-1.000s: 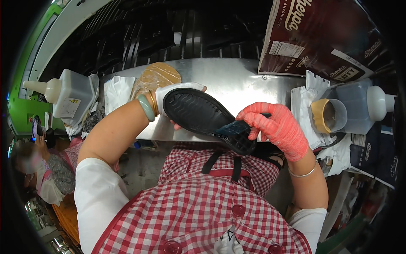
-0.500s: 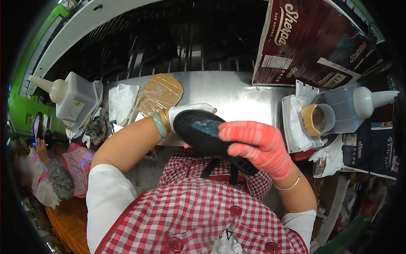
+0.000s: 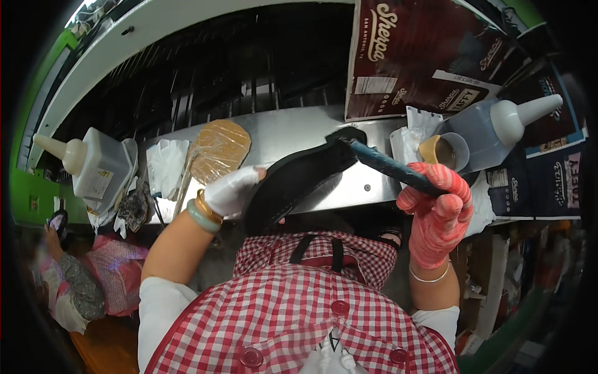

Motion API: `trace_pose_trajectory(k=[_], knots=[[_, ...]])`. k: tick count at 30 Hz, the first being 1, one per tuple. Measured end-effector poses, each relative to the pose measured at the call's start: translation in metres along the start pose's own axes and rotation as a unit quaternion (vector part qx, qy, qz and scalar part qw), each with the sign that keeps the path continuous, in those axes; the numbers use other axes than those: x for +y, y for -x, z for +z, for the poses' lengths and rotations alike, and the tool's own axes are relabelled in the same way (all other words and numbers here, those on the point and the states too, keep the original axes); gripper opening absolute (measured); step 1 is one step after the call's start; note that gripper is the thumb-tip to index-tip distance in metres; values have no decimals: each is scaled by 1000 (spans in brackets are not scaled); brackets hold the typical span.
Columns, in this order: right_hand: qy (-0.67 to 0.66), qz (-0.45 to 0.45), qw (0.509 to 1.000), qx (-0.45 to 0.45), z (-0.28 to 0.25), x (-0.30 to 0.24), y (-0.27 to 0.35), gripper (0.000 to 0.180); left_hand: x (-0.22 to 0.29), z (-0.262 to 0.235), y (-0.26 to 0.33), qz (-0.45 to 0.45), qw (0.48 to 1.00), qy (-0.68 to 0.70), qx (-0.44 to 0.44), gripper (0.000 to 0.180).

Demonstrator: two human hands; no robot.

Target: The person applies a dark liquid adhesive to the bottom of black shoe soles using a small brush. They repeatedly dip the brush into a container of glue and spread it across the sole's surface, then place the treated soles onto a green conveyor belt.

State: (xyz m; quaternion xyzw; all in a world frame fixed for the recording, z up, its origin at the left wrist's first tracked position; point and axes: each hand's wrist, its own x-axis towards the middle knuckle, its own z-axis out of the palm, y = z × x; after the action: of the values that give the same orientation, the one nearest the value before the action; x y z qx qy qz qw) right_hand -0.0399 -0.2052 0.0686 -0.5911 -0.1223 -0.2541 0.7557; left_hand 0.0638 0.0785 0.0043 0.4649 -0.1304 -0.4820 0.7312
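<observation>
The left hand [image 3: 232,192], in a white glove, grips the near end of a black shoe sole [image 3: 299,181], fingers curled around its edge. The sole is held above the near edge of the steel bench [image 3: 293,134], tilted, its far end pointing right. The right hand [image 3: 437,209], in a red knit glove, has its fingers closed tight around the handle of a dark brush [image 3: 383,163], whose head touches the far end of the sole.

On the bench, far left, stands a squarish translucent bottle [image 3: 93,165] with a cone nozzle and a pale label on its side. Right of it lies a crumpled white plastic bag [image 3: 167,163], then a tan shoe insole [image 3: 218,149] lying flat. At the far right a large dark maroon carton [image 3: 423,56] with white lettering and a white rectangular label stands behind a small plastic cup [image 3: 450,151] of brownish glue and a second nozzle bottle [image 3: 498,128] lying on its side. Dark blue boxes [image 3: 542,181] with white print sit at the right edge.
</observation>
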Motion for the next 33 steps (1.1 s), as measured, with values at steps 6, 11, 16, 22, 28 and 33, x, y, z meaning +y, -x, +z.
trace_pose_trajectory(k=[6,11,16,22,28,33], knots=[[-81,53,977,189,-6,14,6,42,6,37,13,103,991,-42,68,98],[11,28,977,209,-9,32,14,38,7,45,14,144,984,-55,93,96],[-84,55,964,246,-10,29,17,36,13,49,16,168,982,1,84,92],[-69,78,962,252,-26,34,21,30,51,83,23,292,955,37,13,89],[-105,63,965,233,-23,40,12,29,198,101,-35,413,904,108,8,64],[-170,96,943,268,-34,34,18,34,150,136,-61,180,980,45,76,67]])
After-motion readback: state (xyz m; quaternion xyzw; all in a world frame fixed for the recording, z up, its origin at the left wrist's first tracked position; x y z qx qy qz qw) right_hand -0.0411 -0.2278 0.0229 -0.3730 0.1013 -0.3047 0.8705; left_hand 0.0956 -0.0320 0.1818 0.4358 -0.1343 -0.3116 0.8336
